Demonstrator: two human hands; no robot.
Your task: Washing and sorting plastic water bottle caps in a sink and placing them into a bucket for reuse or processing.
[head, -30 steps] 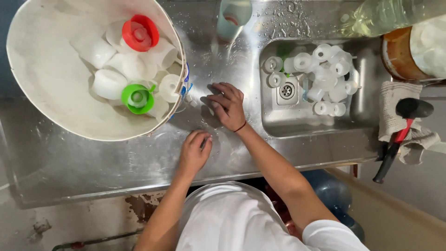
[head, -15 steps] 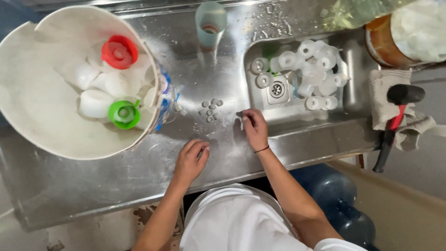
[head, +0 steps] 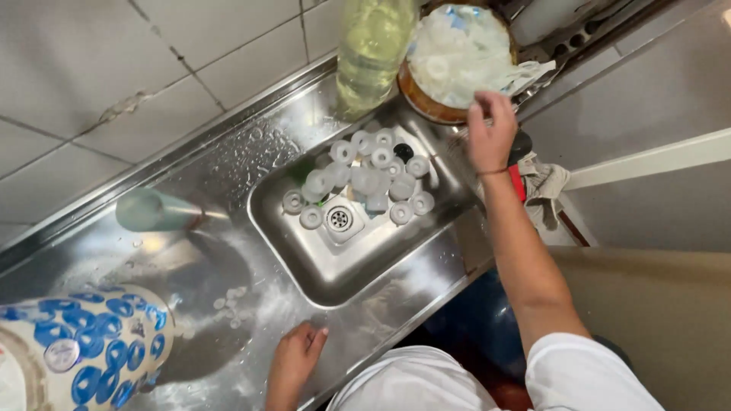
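Plastic-covered bowl point(head: 457, 57) of pale caps sits at the sink's far right corner, and the right hand point(head: 491, 133) reaches to its rim, fingers curled at the wrap, holding nothing I can make out. By my reading, the step is fetching from this bowl; a clean pinch comes next. The left hand point(head: 293, 361) rests open on the wet steel desk point(head: 228, 304). White caps point(head: 365, 179) litter the sink point(head: 343, 259); grey tiles point(head: 114, 68) behind.

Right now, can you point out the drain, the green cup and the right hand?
drain point(head: 339, 219), head view, centre of the strainer in the sink floor.
green cup point(head: 148, 211), head view, its side wall, lying on the counter.
right hand point(head: 491, 133), head view, back of the hand.
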